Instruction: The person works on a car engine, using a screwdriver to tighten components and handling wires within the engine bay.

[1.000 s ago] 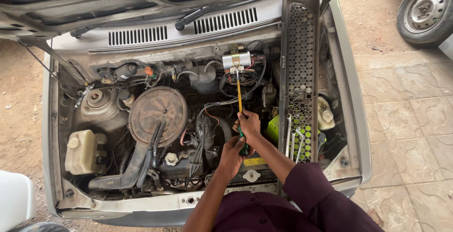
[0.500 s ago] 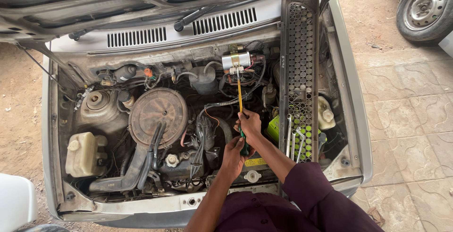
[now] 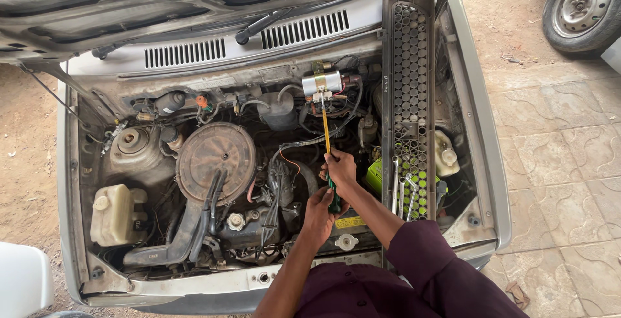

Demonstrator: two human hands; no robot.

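Note:
I look down into an open car engine bay. My right hand (image 3: 341, 168) grips the upper part of a long screwdriver (image 3: 326, 130) with a yellow shaft and green handle. My left hand (image 3: 319, 213) wraps the green handle lower down. The tip of the shaft rests against a small silver cylinder (image 3: 321, 83) mounted at the back wall of the bay, among red and black wires. A round rusty air cleaner housing (image 3: 209, 153) sits to the left of my hands.
A grey perforated grille (image 3: 412, 85) lies upright along the right side of the bay, with several spanners (image 3: 402, 192) leaning against it. A white fluid reservoir (image 3: 116, 213) sits front left. The raised bonnet (image 3: 194, 1) spans the top. A car wheel (image 3: 582, 7) stands top right on paving.
Both hands and the screwdriver stay in nearly the same place; only a slight shift of the view.

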